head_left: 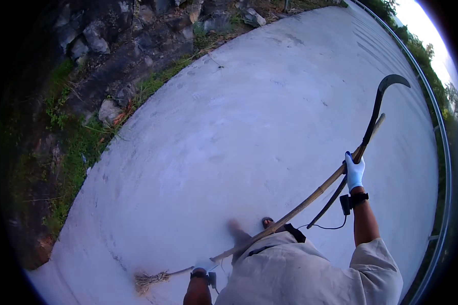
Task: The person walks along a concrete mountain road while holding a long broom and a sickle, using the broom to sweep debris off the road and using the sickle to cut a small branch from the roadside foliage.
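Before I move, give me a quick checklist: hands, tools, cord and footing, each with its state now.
1. Right hand closed around the sickle and bamboo pole together: ok.
2. Curved blade away from the body: ok, at the far end beyond the right hand.
3. Left hand gripping: cannot tell, its fingers are too blurred near the pole's lower end.
4. Straw broom head away from the legs: ok, out to the left.
5. Cord clear of the sickle's lower end: cannot tell, they appear close.
6. Footing: cannot tell, one foot shows but the other is blurred.
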Tool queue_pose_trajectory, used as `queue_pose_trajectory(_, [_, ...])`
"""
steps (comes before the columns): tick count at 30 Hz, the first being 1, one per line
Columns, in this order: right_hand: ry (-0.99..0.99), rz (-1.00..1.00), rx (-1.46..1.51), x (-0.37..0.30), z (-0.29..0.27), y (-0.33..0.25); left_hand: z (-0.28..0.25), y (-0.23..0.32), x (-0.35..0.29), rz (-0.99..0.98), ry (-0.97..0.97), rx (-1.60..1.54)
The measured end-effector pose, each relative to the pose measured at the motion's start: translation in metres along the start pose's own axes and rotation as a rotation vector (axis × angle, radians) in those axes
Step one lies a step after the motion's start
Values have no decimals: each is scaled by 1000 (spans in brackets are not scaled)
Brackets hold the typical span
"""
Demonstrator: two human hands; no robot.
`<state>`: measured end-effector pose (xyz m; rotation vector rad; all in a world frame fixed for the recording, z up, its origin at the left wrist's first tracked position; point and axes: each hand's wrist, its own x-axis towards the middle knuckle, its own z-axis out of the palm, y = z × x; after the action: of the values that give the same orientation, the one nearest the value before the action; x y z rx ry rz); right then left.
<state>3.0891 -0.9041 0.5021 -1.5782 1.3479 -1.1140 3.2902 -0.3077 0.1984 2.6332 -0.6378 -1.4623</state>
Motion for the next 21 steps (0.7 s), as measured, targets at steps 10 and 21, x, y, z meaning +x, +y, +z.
queue_pose_trajectory(10, [404, 441, -107, -57, -103, 86, -252, 113, 29, 152, 130, 485])
queue_pose_trajectory(21, [783, 701, 35, -18, -165, 165, -368, 347, 89, 362, 211, 842])
